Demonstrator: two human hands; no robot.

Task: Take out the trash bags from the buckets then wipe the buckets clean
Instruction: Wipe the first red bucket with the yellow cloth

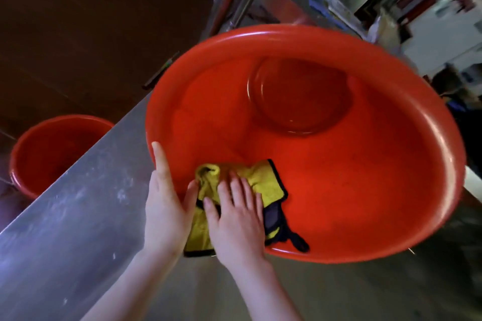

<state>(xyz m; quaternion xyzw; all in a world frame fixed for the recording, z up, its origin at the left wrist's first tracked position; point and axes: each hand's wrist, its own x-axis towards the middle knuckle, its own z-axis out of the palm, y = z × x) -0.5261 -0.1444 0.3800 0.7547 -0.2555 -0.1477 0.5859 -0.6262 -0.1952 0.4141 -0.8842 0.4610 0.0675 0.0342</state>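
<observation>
Red plastic fills the middle of the frame: a large red bucket (365,177) is tipped on its side so that its mouth faces the camera and its round bottom shows deep inside, toward the upper centre. Its lower rim hangs over a brushed-steel worktop (78,216) that runs from the lower left across the bottom of the frame; whether the rim rests on the metal cannot be told.

The left hand (167,206) grips the bucket's rim at its lower left, the thumb hooked inside and the other fingers lying along the outside of the wall. Just to its right, the right hand (237,216) lies flat with fingers spread, pressing a yellow cloth (266,180) with a black border against the inner wall close to the rim. The cloth is crumpled under the palm, and part of it drapes out over the rim between the two hands.

At the lower left of the frame, beyond the worktop's edge and lower down, a second red bucket (52,154) stands upright on the dark floor, mouth upward. Steel shelving in the upper right is blurred.
</observation>
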